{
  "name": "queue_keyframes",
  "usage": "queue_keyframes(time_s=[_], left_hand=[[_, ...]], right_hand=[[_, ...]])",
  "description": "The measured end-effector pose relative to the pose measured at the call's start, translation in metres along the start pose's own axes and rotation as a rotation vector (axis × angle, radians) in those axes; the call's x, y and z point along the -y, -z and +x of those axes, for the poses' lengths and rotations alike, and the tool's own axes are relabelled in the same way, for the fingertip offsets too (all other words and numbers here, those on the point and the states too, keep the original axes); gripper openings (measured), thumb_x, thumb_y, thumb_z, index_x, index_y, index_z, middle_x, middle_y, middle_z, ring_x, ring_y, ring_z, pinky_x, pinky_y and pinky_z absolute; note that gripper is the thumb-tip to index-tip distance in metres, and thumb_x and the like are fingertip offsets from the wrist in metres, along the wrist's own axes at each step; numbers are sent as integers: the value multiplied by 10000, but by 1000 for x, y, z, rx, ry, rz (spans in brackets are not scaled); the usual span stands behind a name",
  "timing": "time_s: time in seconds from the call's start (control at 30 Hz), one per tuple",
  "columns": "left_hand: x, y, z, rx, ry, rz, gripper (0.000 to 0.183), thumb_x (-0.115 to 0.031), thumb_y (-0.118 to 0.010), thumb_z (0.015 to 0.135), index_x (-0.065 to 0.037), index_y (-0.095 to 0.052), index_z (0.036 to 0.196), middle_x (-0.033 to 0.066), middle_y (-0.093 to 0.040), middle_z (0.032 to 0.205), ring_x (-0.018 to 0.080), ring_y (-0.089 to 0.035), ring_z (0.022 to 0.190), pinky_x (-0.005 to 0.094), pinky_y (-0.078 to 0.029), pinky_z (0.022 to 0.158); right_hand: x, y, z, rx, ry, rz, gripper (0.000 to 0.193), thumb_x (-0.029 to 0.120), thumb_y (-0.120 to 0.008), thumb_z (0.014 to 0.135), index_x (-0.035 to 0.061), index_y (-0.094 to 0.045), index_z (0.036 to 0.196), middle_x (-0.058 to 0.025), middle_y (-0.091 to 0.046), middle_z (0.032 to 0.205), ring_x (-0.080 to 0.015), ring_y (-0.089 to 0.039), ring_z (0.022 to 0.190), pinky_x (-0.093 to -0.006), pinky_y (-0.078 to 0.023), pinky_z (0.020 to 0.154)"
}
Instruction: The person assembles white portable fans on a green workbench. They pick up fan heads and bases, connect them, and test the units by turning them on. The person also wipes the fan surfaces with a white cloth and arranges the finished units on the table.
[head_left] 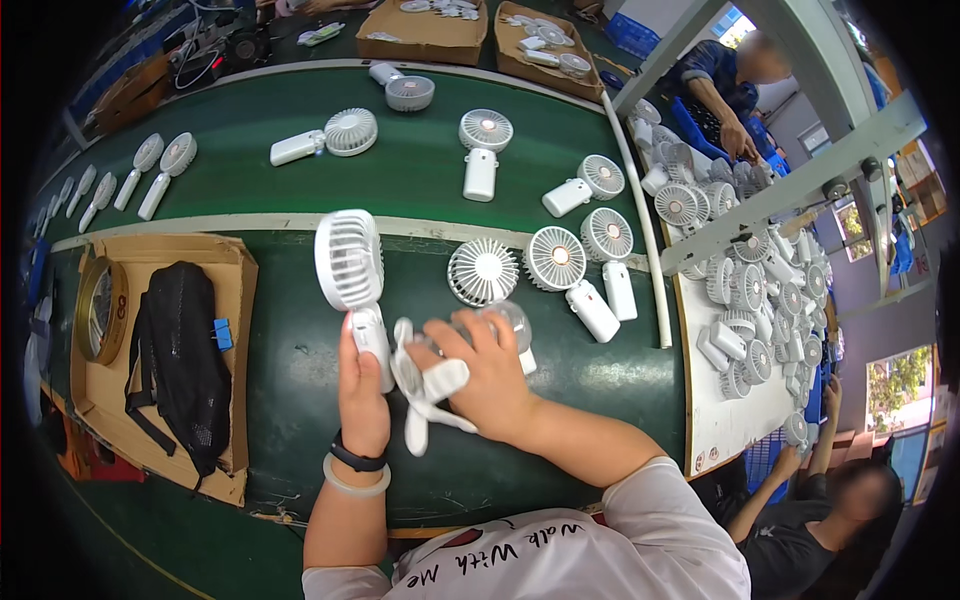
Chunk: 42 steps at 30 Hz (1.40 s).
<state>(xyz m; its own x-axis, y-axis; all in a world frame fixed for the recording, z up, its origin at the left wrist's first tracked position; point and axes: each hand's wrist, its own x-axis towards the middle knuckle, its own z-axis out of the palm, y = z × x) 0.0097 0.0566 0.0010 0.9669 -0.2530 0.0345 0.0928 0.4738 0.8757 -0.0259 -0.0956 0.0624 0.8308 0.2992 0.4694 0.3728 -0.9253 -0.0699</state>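
My left hand is closed round the handle of a white handheld fan, which stands upright with its round grille above my fingers. Just right of it, my right hand has bent fingers on a white piece with several rounded lobes; it looks soft, and its exact kind is unclear. A partly hidden fan lies behind my right knuckles, its grille smeared. Beyond my hands are a fan seen grille-first and two more fans, one with a copper-coloured centre, the other at its right.
On the left, a cardboard tray holds a black bag and a tape roll. Several fans lie on the green belt. A heap of fans covers the right table, beneath a metal frame. Two people work there.
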Motion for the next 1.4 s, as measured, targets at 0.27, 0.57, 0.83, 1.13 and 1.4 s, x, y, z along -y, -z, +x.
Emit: queue_keyframes(time_s=[0.27, 0.57, 0.83, 1.13, 1.4], left_hand=[[-16, 5, 2, 114, 164, -427, 498, -386, -420, 951, -40, -349, 1302, 172, -543, 1185, 258, -593, 976, 381, -478, 862], [-19, 6, 2, 152, 154, -405, 546, -392, -406, 958, -57, -292, 1374, 144, -524, 1222, 225, -564, 1022, 350, -454, 879], [-10, -3, 3, 40, 11, -110, 545, -171, -396, 974, -22, -162, 1443, 101, -350, 1392, 171, -367, 1248, 308, -287, 1040], [-6, 4, 2, 120, -33, -75, 552, -129, -387, 968, -41, -131, 1450, 98, -327, 1410, 179, -356, 1266, 332, -275, 1055], [-14, 3, -3, 262, 188, -598, 606, -251, -437, 963, -81, -125, 1454, 132, -434, 1298, 213, -483, 1121, 354, -378, 978]], right_hand=[[-19, 46, -16, 556, -243, 1386, 849, 212, -859, 582, 15, -407, 1274, -85, -562, 1160, -181, -555, 1053, -349, -439, 930], [-21, 58, 10, 135, -568, 1032, 450, 172, -722, 685, 24, -573, 1083, -139, -574, 1135, -285, -566, 1034, -368, -426, 917], [18, 9, 38, -35, 44, -251, 385, 126, -593, 694, 46, -569, 1070, -143, -526, 1008, -335, -511, 920, -432, -422, 784], [20, 3, 17, 7, 48, -265, 340, 187, -576, 727, 70, -582, 1046, -106, -527, 1004, -316, -499, 936, -423, -409, 805], [2, 50, -1, 316, -124, 598, 315, 153, -689, 637, 37, -602, 916, -137, -596, 889, -307, -592, 766, -423, -465, 665]])
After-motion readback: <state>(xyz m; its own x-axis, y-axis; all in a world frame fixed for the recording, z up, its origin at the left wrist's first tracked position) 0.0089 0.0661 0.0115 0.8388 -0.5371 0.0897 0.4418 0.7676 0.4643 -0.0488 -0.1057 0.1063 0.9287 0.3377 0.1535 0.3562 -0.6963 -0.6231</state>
